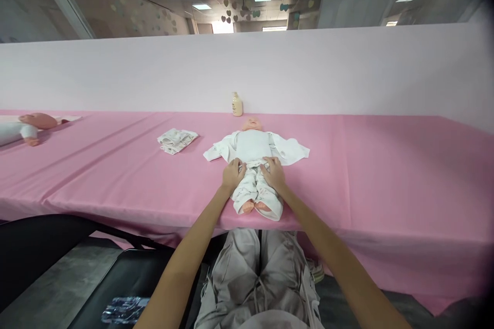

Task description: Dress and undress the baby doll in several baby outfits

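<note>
A baby doll (252, 124) lies on its back on the pink-covered table, its head toward the wall and its bare feet toward me. Under it a white top (291, 151) is spread, with the sleeves out to both sides and the doll's white torso showing. White patterned pants (250, 185) cover the doll's legs, their waist bunched at the hips. My left hand (233, 175) grips the waist's left side, fingers curled into the cloth. On the right side of the waist, my right hand (274, 172) also holds the cloth, its fingertips partly hidden in the folds.
A folded patterned cloth (177, 140) lies left of the doll. Behind the doll's head a cream pump bottle (236, 105) stands near the white wall. Another doll (29, 127) lies at the far left. A black chair (131, 272) stands left of my legs.
</note>
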A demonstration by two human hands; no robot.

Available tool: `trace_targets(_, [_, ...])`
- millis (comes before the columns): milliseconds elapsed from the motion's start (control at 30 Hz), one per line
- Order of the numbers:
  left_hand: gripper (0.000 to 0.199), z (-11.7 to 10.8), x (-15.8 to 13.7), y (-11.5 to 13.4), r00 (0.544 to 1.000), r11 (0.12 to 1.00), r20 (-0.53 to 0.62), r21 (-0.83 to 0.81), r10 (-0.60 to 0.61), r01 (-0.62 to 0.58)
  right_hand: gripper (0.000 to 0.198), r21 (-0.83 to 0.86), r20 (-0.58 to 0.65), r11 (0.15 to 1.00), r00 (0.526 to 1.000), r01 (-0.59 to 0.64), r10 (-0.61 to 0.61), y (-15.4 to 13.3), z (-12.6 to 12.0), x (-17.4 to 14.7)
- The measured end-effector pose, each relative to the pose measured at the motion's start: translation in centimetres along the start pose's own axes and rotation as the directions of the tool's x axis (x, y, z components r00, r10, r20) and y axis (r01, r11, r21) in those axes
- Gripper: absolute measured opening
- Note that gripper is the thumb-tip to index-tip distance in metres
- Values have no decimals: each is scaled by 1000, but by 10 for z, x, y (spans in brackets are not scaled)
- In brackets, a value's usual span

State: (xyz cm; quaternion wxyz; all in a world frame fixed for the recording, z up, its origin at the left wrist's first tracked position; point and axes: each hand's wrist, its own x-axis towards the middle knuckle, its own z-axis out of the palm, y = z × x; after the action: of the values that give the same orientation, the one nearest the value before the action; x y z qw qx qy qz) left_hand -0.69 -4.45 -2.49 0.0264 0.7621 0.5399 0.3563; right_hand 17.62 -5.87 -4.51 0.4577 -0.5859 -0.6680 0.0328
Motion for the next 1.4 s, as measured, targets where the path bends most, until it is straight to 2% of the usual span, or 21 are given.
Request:
trace_targets(100, [24, 1, 7, -6, 999, 997, 37, 63, 34, -36, 23, -146, -55, 989, 998, -27, 19, -4, -3, 0])
trace_targets(167, [25, 2, 12, -11, 996, 994, 54, 72, 77, -81, 20, -177, -64, 984, 998, -13, 2, -6, -4, 0])
trace_targets(367, [25, 5, 21, -20, 981, 982, 47, -22, 189, -188, 26, -143, 82, 977, 986, 156, -145, -6, -6, 2])
trace_targets(533, [23, 4, 22, -22, 982, 979, 41, -94, 183, -179, 29, -21, 127, 996, 989, 83, -80, -6, -8, 4])
trace_targets(667, [22, 3, 22, -21, 983, 974, 49, -148, 179, -170, 30, 31, 142, 997, 987, 68, -72, -6, -9, 6])
trace_targets(1400, [22, 1, 23, -22, 985, 976, 82, -168, 151, -136, 27, 28, 146, 994, 983, 108, -111, -4, -6, 7])
